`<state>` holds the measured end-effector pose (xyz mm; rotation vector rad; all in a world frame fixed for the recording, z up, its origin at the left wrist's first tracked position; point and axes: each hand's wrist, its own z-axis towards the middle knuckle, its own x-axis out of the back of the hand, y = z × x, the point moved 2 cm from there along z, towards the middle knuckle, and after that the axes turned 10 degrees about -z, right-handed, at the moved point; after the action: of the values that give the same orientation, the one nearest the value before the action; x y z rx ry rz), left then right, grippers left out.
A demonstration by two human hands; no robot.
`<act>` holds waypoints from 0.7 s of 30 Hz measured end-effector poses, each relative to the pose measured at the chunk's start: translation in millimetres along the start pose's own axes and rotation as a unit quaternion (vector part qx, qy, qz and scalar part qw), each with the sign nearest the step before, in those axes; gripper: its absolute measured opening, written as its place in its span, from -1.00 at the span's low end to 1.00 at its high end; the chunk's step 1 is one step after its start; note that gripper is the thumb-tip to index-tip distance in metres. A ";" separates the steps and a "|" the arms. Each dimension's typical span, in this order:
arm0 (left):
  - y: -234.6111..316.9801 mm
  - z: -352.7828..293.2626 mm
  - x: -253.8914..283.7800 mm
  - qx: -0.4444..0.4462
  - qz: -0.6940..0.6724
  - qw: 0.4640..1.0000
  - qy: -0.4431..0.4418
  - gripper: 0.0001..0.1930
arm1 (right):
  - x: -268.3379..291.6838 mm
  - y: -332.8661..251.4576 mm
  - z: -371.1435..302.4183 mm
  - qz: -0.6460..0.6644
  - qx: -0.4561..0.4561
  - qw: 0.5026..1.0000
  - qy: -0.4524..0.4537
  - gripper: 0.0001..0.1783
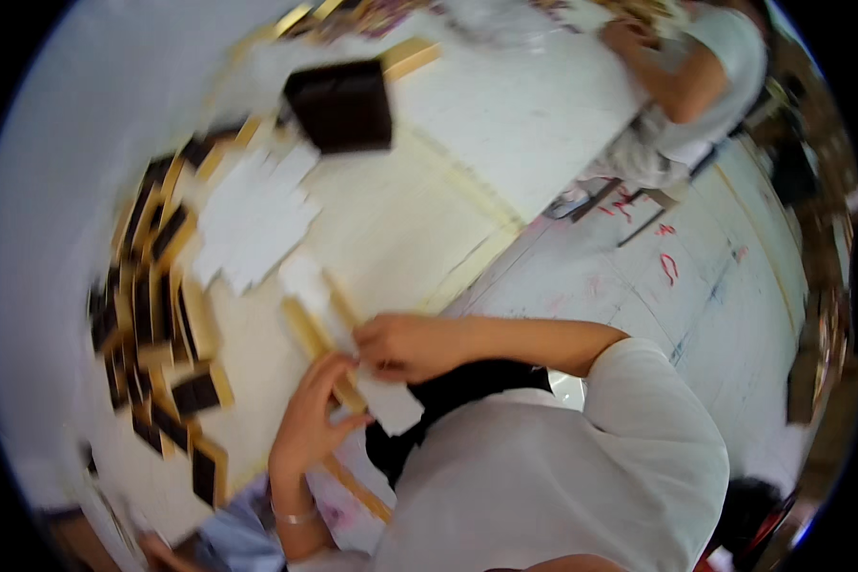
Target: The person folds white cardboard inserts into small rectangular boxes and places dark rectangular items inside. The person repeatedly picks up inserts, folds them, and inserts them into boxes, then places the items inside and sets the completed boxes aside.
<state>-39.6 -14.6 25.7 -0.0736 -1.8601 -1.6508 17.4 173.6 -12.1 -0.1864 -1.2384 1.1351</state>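
Observation:
Near the table's front edge lies a long, narrow gold-and-white box piece (307, 329), its gold strips running along a white middle. My left hand (310, 415) grips its near gold side, thumb and fingers closed around the edge. On the opposite side, the bent fingers of my right hand (400, 348) press together on the same piece. A white end (396, 405) of it sticks out past my hands toward my body. Motion blur and my fingers hide the exact folds and contact points.
Several dark-and-gold small boxes (148, 305) are heaped along the table's left side. White cards (257, 214) lie stacked beyond my hands, near a dark box (341, 105) and a gold block (410, 57). Another person (705, 86) sits at the far right of the table (419, 219).

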 end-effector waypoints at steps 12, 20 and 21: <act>-7.8 0.2 -31.7 -0.003 0.057 0.970 0.234 -0.79 | 24.7 -26.3 12.5 0.028 -0.138 0.981 -0.134 -0.57; -10.3 0.6 -23.2 0.014 -0.043 0.981 0.190 -0.73 | 10.9 -24.7 -14.5 -0.182 0.033 0.983 0.001 -0.41; -13.3 -0.5 -18.6 0.003 -0.110 0.979 0.172 -0.70 | 7.9 -17.9 -14.6 -0.143 0.016 0.989 0.036 -0.47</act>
<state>-30.6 -11.1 5.0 0.4101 -1.6513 -1.6773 38.7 177.5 -0.8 -0.0227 -1.1413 0.8923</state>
